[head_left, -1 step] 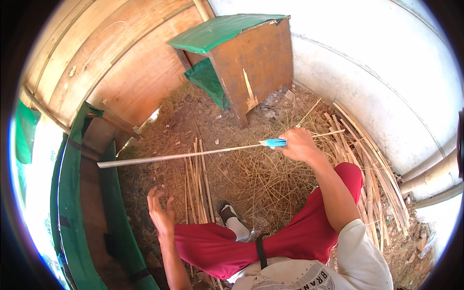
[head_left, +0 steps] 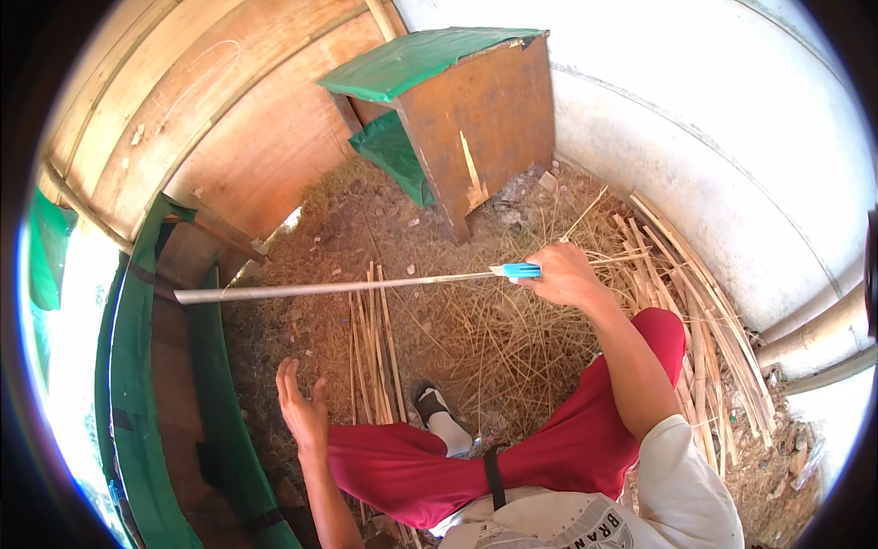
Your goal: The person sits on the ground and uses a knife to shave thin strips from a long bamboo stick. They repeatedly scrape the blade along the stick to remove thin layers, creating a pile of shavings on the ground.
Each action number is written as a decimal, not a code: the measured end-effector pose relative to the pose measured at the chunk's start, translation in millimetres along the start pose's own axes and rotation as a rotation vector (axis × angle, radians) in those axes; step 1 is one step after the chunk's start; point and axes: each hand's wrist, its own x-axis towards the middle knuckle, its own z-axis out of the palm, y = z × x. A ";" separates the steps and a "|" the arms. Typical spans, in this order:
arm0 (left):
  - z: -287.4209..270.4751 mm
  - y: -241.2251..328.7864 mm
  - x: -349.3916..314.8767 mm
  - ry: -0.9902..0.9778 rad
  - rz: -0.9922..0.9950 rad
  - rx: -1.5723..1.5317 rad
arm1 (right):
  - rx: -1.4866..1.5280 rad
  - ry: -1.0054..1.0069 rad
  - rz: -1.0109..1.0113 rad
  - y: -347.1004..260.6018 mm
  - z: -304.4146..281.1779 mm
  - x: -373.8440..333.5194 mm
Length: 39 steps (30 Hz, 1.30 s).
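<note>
My right hand, held out in front of me, is closed around a blue utility knife. Its short blade points to the left. A long pale bamboo strip runs from the knife and this hand far out to the left, roughly level and off the ground; whether the fingers also grip it is hard to see. Over by my left knee, my left hand is raised with the fingers apart and nothing in it.
Thin shavings cover the ground ahead. Bamboo strips lie near my left foot, with more bamboo pieces along the right wall. A brown wooden desk stands ahead; a green-covered bench is at the left.
The far end of the bamboo strip has shifted a little left and up. My left hand has turned slightly, its fingers closer together. My right hand has hardly moved.
</note>
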 end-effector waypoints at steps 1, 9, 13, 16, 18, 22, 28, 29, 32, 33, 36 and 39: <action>-1.8 -17.8 -9.2 -0.036 -0.013 0.061 | 0.038 -0.025 0.015 -6.4 -2.8 0.9; -7.1 -151.3 -96.3 -0.300 -0.879 -0.707 | 0.655 -0.097 0.095 -6.8 1.5 12.6; 14.8 -160.4 -159.7 -0.021 -0.888 -1.343 | 1.056 -0.068 -0.034 -13.0 21.9 16.3; 19.7 -131.7 -190.1 0.060 -0.907 -1.460 | 1.211 -0.117 0.026 -22.5 19.9 16.0; 22.3 -117.3 -211.2 0.038 -0.877 -1.460 | 1.273 -0.132 0.093 -25.9 17.5 17.8; 20.7 -71.0 -236.9 0.017 -0.949 -1.505 | 1.214 -0.016 0.115 -25.6 20.7 19.1; 24.0 -59.2 -275.9 0.032 -0.999 -1.549 | 1.226 0.173 0.067 -31.3 26.1 22.1; 24.2 -60.7 -280.3 0.054 -1.027 -1.526 | 1.226 0.180 0.057 -31.1 26.7 21.9; 20.3 -61.9 -284.6 0.049 -1.086 -1.277 | 1.200 0.182 0.054 -32.1 21.1 19.0; 15.6 -63.7 -283.0 0.004 -1.084 -1.074 | 1.185 0.181 0.061 -32.4 18.3 18.1; 5.1 -52.8 -270.8 -0.051 -1.063 -0.774 | 1.132 0.194 0.103 -29.5 14.5 16.6; 3.1 -42.2 -263.5 -0.022 -1.078 -0.737 | 1.118 0.200 0.106 -30.8 10.3 15.3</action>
